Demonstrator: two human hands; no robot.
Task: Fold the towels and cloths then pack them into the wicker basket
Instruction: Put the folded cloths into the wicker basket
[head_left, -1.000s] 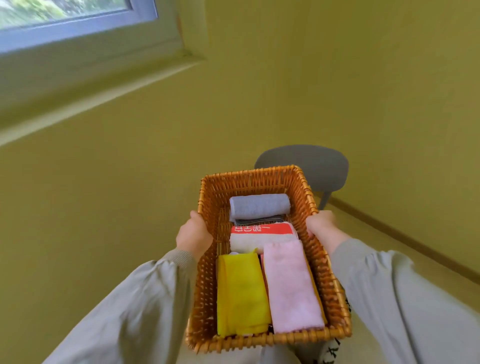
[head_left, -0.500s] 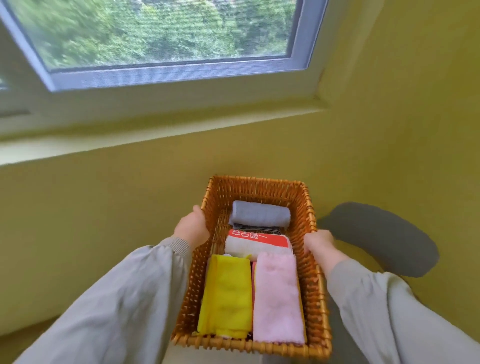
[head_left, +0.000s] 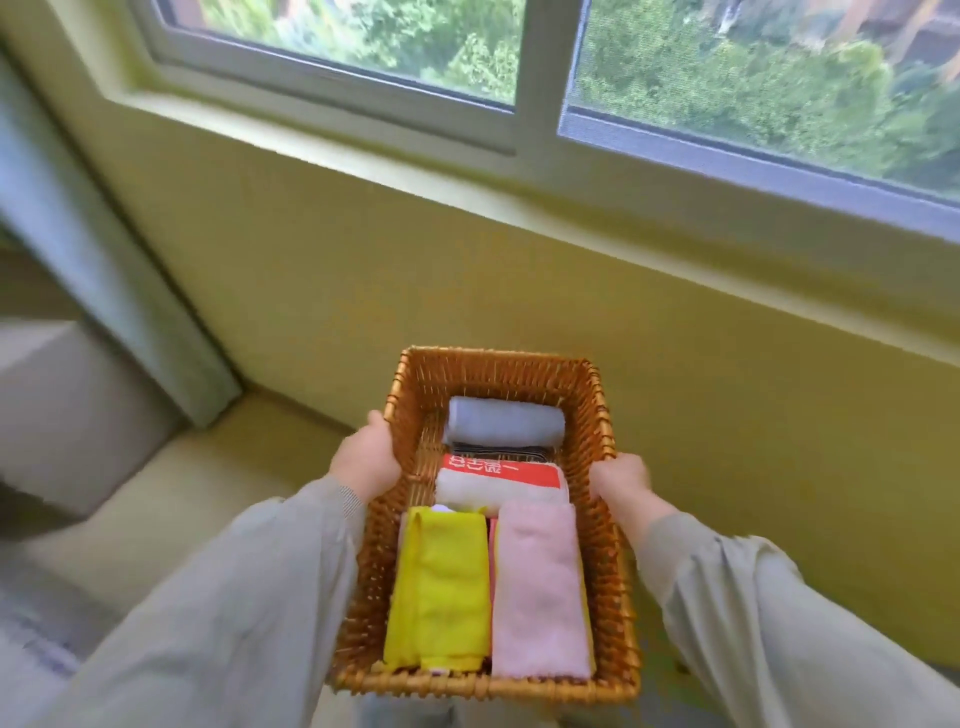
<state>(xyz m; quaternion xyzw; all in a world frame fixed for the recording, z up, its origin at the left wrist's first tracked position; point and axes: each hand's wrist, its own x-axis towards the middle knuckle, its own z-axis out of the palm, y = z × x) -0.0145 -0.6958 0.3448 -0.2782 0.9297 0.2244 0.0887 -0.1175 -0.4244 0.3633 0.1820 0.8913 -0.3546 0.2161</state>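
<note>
I carry the wicker basket (head_left: 498, 371) in the air in front of me. My left hand (head_left: 365, 460) grips its left rim and my right hand (head_left: 622, 480) grips its right rim. Inside lie folded cloths: a yellow cloth (head_left: 439, 584) at the near left, a pink towel (head_left: 537, 587) at the near right, a white towel with a red printed band (head_left: 498, 480) in the middle, and a rolled grey towel (head_left: 506, 427) at the far end over a dark striped cloth (head_left: 496, 450).
A yellow-green wall (head_left: 467, 270) stands just beyond the basket, with a window (head_left: 727, 78) and its sill above. A curtain (head_left: 93, 249) hangs at the left. A pale cushioned seat (head_left: 156, 499) lies below left.
The view has swung left along the wall: the window now fills the top and the grey chair has left the frame. Both hands keep their hold on the basket.
</note>
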